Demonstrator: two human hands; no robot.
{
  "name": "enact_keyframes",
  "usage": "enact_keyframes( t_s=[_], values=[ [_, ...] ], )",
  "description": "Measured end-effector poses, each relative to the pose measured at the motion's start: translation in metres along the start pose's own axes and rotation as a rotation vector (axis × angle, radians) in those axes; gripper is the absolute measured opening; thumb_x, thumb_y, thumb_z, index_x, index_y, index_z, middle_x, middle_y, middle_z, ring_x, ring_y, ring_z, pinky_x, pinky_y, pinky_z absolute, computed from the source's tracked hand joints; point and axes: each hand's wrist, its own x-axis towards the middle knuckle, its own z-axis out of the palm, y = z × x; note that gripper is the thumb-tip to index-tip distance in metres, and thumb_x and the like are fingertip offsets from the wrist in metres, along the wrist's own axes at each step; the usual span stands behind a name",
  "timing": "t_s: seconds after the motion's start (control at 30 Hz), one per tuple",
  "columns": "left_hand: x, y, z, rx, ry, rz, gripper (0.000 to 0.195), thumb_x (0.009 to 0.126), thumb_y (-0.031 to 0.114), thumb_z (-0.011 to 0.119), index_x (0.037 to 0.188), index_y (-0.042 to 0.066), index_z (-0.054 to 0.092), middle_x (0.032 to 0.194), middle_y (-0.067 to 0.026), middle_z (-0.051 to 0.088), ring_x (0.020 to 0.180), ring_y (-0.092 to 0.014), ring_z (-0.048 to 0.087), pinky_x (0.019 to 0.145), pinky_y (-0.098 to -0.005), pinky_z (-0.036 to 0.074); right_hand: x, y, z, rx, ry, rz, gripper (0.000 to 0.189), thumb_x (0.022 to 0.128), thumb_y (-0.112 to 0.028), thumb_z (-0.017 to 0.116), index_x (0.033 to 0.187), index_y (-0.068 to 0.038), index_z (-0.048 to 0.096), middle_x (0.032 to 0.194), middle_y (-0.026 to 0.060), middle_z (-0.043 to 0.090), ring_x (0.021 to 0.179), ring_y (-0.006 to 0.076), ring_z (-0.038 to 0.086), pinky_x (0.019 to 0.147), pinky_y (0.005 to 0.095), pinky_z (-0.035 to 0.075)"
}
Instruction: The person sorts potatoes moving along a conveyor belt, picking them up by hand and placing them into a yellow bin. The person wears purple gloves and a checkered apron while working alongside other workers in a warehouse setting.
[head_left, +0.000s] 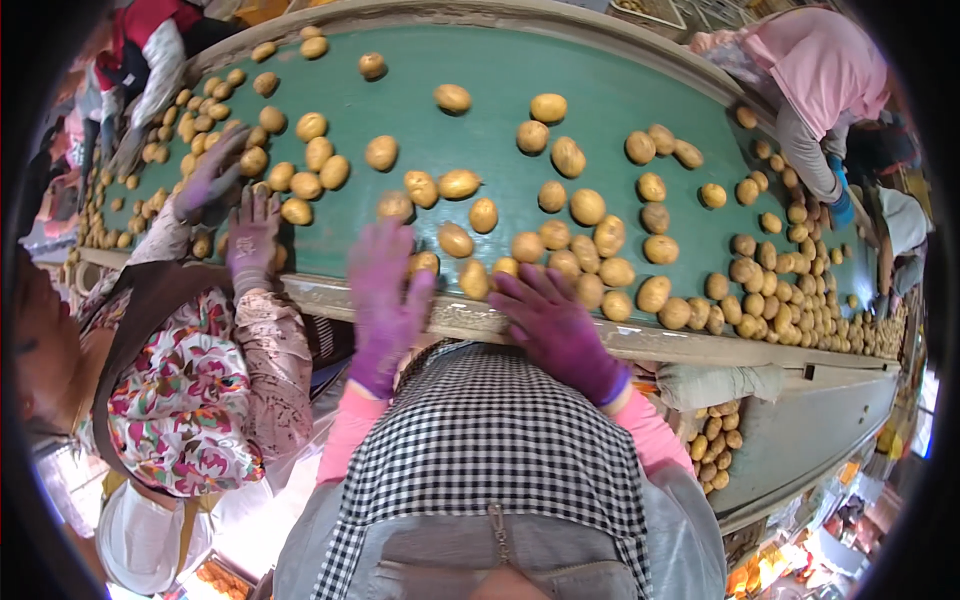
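Many potatoes (587, 206) lie on a green conveyor belt (495, 67) in front of me. My left hand (386, 300), in a purple glove and blurred, reaches over the belt's near edge, fingers spread, beside a few potatoes. Also in a purple glove, my right hand (559, 326) is spread over the near rail, its fingertips close to the potatoes at the belt's edge. Neither hand shows a potato gripped in it. A wooden rail (472, 319) runs along the near side, below both hands.
At the left, a co-worker's gloved hands (253, 236) are among potatoes. Across the belt at the right leans a person in pink (825, 64); other people stand at the far left. Potatoes crowd the belt's right end. Below the rail at right are a grey metal panel (810, 435) and more potatoes (716, 446).
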Motion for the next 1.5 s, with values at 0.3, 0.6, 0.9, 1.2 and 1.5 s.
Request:
enact_keyframes(
  t_s=[0.3, 0.6, 0.9, 1.2, 1.5],
  values=[
    [-0.020, -0.013, 0.005, 0.276, -0.160, -0.281, 0.074, 0.093, 0.039, 0.073, 0.154, 0.005, 0.051, 0.152, -0.0238, 0.056, 0.138, -0.040, 0.054, 0.121, -0.0567, 0.033, -0.021, 0.026, -0.020, 0.026, -0.226, -0.016, 0.049, 0.092, -0.019, 0.072, 0.139, -0.010, 0.064, 0.150, 0.0103, 0.059, 0.144, 0.0297, 0.052, 0.120, 0.0504, 0.041],
    [-0.019, -0.016, 0.014, 0.264, -0.074, -0.256, 0.071, 0.091, 0.040, 0.074, 0.149, 0.004, 0.056, 0.148, -0.0224, 0.058, 0.133, -0.040, 0.057, 0.117, -0.0561, 0.037, -0.044, 0.162, -0.090, -0.543, 0.540, 0.319, 0.033, 0.096, -0.011, 0.069, 0.128, -0.002, 0.068, 0.138, 0.0191, 0.065, 0.133, 0.0397, 0.059, 0.112, 0.0501, 0.048],
    [-0.027, -0.020, 0.026, 0.312, -0.027, -0.232, 0.072, 0.088, 0.039, 0.077, 0.146, 0.002, 0.057, 0.151, -0.0239, 0.055, 0.142, -0.045, 0.048, 0.119, -0.0563, 0.036, 0.130, 0.039, 0.049, 0.053, 0.136, -0.340, 0.042, 0.086, -0.008, 0.076, 0.127, -0.010, 0.069, 0.121, 0.0107, 0.070, 0.114, 0.0352, 0.066, 0.100, 0.0437, 0.054],
    [-0.027, 0.006, 0.022, 0.342, -0.010, -0.190, 0.070, 0.087, 0.038, 0.078, 0.143, 0.001, 0.059, 0.145, -0.0207, 0.060, 0.141, -0.042, 0.050, 0.123, -0.0579, 0.032, 0.101, 0.032, -0.013, 0.879, -0.094, 0.141, 0.039, 0.100, -0.013, 0.065, 0.140, -0.010, 0.064, 0.131, 0.0121, 0.068, 0.116, 0.0237, 0.068, 0.099, 0.0359, 0.055],
    [-0.016, 0.050, 0.037, 0.284, -0.045, -0.156, 0.073, 0.088, 0.034, 0.077, 0.149, 0.001, 0.054, 0.143, -0.0236, 0.057, 0.137, -0.041, 0.052, 0.118, -0.0563, 0.035, -0.113, 0.097, -0.066, 1.654, -0.068, 0.230, 0.059, 0.101, -0.038, 0.070, 0.146, -0.002, 0.055, 0.129, 0.0216, 0.070, 0.106, 0.0262, 0.072, 0.095, 0.0376, 0.058]
  ],
)
